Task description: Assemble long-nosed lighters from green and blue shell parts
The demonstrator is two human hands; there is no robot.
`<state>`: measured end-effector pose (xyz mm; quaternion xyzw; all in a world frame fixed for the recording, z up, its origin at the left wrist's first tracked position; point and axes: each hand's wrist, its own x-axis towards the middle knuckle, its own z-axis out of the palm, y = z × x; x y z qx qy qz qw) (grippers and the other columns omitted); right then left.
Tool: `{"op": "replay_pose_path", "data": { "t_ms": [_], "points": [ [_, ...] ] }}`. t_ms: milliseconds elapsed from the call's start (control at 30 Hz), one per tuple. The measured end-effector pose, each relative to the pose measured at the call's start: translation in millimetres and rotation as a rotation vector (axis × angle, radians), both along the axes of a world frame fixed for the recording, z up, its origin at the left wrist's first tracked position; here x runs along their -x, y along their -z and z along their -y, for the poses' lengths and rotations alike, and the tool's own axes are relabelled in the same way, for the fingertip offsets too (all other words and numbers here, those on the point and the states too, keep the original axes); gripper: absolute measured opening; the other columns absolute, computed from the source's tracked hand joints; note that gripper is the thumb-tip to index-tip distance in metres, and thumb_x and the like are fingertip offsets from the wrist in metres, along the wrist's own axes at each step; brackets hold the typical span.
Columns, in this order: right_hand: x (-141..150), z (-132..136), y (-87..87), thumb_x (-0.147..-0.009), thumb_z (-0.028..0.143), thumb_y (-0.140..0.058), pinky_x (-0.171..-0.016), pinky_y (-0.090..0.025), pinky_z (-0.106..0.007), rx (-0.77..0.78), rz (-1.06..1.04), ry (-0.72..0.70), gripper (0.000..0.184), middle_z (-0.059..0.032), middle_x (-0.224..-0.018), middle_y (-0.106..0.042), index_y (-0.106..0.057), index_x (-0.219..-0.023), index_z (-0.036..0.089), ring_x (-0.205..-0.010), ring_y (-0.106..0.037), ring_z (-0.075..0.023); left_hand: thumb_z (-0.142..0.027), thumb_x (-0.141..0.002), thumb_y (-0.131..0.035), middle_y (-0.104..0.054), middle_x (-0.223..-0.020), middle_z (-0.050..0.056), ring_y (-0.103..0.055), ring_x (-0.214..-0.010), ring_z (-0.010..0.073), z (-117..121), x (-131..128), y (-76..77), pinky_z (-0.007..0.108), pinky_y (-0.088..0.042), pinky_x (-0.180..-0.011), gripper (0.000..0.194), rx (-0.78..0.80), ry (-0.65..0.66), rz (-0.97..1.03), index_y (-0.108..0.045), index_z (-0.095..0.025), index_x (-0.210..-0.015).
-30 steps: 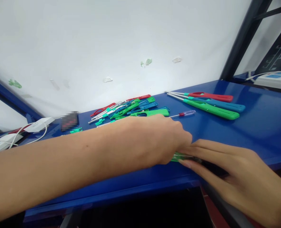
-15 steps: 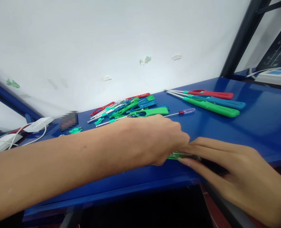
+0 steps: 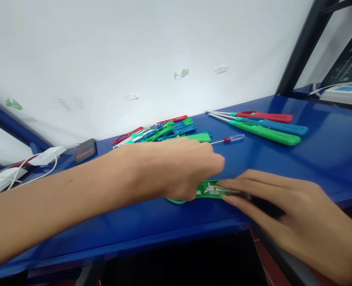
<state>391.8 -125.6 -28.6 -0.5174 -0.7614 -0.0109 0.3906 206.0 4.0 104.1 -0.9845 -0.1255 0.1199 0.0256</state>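
Note:
A green half casing of a long-necked gas lighter (image 3: 204, 188) lies open side up near the table's front, with small white parts inside it. My right hand (image 3: 295, 210) pinches a see-through fuel tank (image 3: 234, 192) between thumb and fingers at the casing's right end. Over the casing's left part my left hand (image 3: 190, 167) is closed, knuckles up. Its fingertips are hidden, so what they hold does not show. Just beyond it lies a screwdriver (image 3: 234, 138) with a clear purple and red handle.
Whole lighters in red (image 3: 268, 116), blue (image 3: 283, 126) and green (image 3: 271, 134) lie at the back right. A pile of lighter casings and metal necks (image 3: 164, 131) rests by the wall. A phone (image 3: 85, 151) and white power strips (image 3: 47, 155) are on the left.
My left hand has shifted left along the casing, uncovering the white parts inside it. My right hand stays almost in place, still pinching the fuel tank.

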Motion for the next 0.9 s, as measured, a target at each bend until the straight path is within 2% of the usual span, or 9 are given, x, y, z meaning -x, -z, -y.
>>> {"op": "replay_pose_path", "data": {
  "t_ms": [100,233,333,467,667,900],
  "points": [
    [0.8,-0.2,-0.4,-0.118,0.041,-0.061,-0.079,-0.072,-0.037,-0.003,-0.003,0.004,0.03,-0.0013,-0.111,-0.091,-0.089,-0.127,0.035,-0.09,-0.088,-0.0257,0.003,-0.08,-0.069,-0.067,-0.072,0.002,-0.049,-0.057,0.0178,-1.0,6.5,0.1,0.036,-0.033,-0.056,0.026,0.008,-0.011,-0.124,-0.068,-0.021,-0.071],
    [1.5,-2.1,-0.7,-0.119,0.041,-0.06,-0.078,-0.071,-0.037,-0.02,0.029,0.011,0.03,-0.0019,-0.112,-0.091,-0.089,-0.122,0.034,-0.09,-0.088,-0.026,-0.001,-0.089,-0.068,-0.076,-0.082,0.003,-0.065,-0.07,0.0199,-4.5,18.8,2.6,0.034,-0.037,-0.061,0.022,0.101,-0.137,-0.042,-0.078,-0.02,-0.087],
    [3.3,-5.3,-3.4,-0.12,0.04,-0.058,-0.076,-0.068,-0.038,-0.025,0.069,0.01,0.03,-0.0023,-0.114,-0.091,-0.087,-0.126,0.033,-0.091,-0.087,-0.0264,-0.004,-0.094,-0.068,-0.077,-0.081,0.0,-0.066,-0.073,0.0183,-9.9,30.1,6.5,0.032,-0.039,-0.064,0.021,0.168,-0.185,0.039,-0.077,-0.021,-0.086],
    [9.2,-10.9,-9.0,-0.121,0.04,-0.057,-0.076,-0.064,-0.039,-0.044,0.093,-0.015,0.031,-0.002,-0.106,-0.088,-0.086,-0.125,0.032,-0.09,-0.083,-0.0252,-0.005,-0.095,-0.07,-0.081,-0.089,-0.002,-0.073,-0.081,0.017,-16.5,43.1,14.7,0.03,-0.045,-0.071,0.018,0.261,-0.246,0.132,-0.077,-0.021,-0.09],
    [15.2,-16.8,-9.0,-0.12,0.037,-0.059,-0.078,-0.064,-0.04,-0.015,0.102,-0.035,0.029,-0.0042,-0.106,-0.087,-0.087,-0.122,0.03,-0.092,-0.081,-0.0257,-0.009,-0.098,-0.069,-0.083,-0.089,-0.002,-0.075,-0.08,0.0158,-19.5,51.9,23.6,0.029,-0.05,-0.073,0.015,0.381,-0.269,0.196,-0.078,-0.021,-0.093],
    [17.0,-19.5,-4.0,-0.119,0.036,-0.06,-0.079,-0.065,-0.039,0.001,0.088,-0.024,0.027,-0.0044,-0.11,-0.088,-0.086,-0.123,0.029,-0.091,-0.083,-0.0247,-0.008,-0.099,-0.069,-0.083,-0.09,-0.001,-0.076,-0.083,0.0164,-15.4,51.4,24.2,0.028,-0.05,-0.075,0.017,0.355,-0.259,0.21,-0.078,-0.02,-0.091]
  ]
}}
